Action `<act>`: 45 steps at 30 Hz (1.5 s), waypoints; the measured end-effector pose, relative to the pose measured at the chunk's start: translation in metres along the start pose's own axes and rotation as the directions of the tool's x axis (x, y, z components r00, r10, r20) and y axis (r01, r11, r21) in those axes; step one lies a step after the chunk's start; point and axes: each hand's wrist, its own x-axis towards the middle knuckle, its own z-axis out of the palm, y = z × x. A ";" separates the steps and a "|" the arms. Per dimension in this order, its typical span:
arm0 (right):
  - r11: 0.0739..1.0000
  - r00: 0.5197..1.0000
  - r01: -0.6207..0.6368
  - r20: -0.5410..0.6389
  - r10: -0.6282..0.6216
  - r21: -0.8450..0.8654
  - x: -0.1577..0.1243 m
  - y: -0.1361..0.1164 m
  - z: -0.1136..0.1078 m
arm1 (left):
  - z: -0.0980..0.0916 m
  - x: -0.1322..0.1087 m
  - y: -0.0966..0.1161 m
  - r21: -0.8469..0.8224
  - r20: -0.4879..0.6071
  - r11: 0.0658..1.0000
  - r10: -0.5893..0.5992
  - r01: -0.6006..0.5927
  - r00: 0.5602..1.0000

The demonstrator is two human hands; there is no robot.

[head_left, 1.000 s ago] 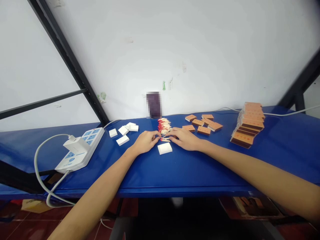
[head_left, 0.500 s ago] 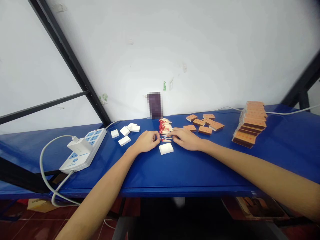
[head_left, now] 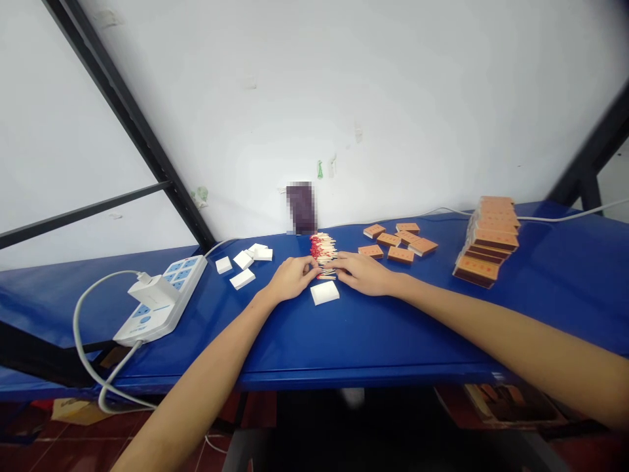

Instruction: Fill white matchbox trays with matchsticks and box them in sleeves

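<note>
1. Grip of the bare left hand [head_left: 293, 278]: thumb and forefinger close together beside the red match heads; whether they pinch a stick, I cannot tell
2. Grip of the bare right hand [head_left: 363, 273]: fingers bent toward the pale stick ends from the other side; too small to tell whether the tips are apart or clamped on anything
3. Thin, pale wooden matches with red heads [head_left: 324, 247] lie in a long pile on the glossy blue counter [head_left: 363, 334], heads mostly leftward, the near end between the two hands
4. Work from both ends at once: a light inward press should bring the sticks level, while a hard squeeze would likely roll or cross them
5. Treat the heads gently, better nudged than rubbed
6. Handle the near sticks in small lots, since loose ones could skew
7. Mind the white, flat, rectangular piece [head_left: 325, 293] just in front of the hands; a low wrist could shove it
8. Leave the scattered white rectangular pieces [head_left: 242, 280] on the left and the orange-and-brown cardboard matchboxes [head_left: 400, 255] on the right undisturbed
</note>
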 end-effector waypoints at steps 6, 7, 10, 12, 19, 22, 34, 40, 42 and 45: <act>0.998 0.998 -0.054 -0.032 0.054 -0.022 0.000 0.000 0.001 | -0.005 -0.002 -0.004 0.067 -0.113 0.996 -0.048 0.055 0.992; 0.998 0.998 -0.058 -0.022 0.057 -0.035 0.000 0.000 0.002 | -0.005 -0.003 -0.005 0.095 -0.113 0.993 -0.057 0.068 0.992; 0.998 0.999 -0.049 -0.004 0.049 -0.046 0.001 -0.001 0.001 | -0.005 -0.003 -0.008 0.139 -0.090 0.988 -0.051 0.064 0.995; 0.999 0.999 -0.040 0.000 0.040 -0.030 0.002 -0.001 0.000 | -0.004 -0.002 -0.009 0.150 -0.075 0.987 -0.040 0.050 0.996; 0.998 0.998 -0.029 -0.060 0.032 0.053 0.001 -0.002 -0.002 | -0.004 -0.003 -0.008 0.162 -0.060 0.986 -0.034 0.043 0.998; 0.997 0.996 -0.058 -0.069 0.062 0.058 0.001 0.000 0.000 | -0.005 -0.003 -0.006 0.170 -0.054 0.984 -0.038 0.046 0.998; 0.999 0.999 -0.033 -0.036 0.035 0.039 0.001 0.000 0.000 | -0.007 -0.003 -0.003 0.186 -0.032 0.982 -0.028 0.034 0.999; 0.999 0.999 -0.009 -0.040 0.011 0.034 0.000 0.000 -0.001 | -0.006 -0.004 -0.005 0.163 -0.037 0.986 -0.013 0.019 0.999; 0.999 0.999 -0.005 -0.043 0.006 0.031 0.000 -0.001 -0.001 | -0.006 -0.004 -0.005 0.159 -0.024 0.987 -0.008 0.012 1.000; 0.999 0.999 -0.019 -0.047 0.020 0.031 0.000 -0.001 -0.002 | -0.006 -0.004 -0.005 0.166 -0.005 0.986 -0.006 0.007 1.000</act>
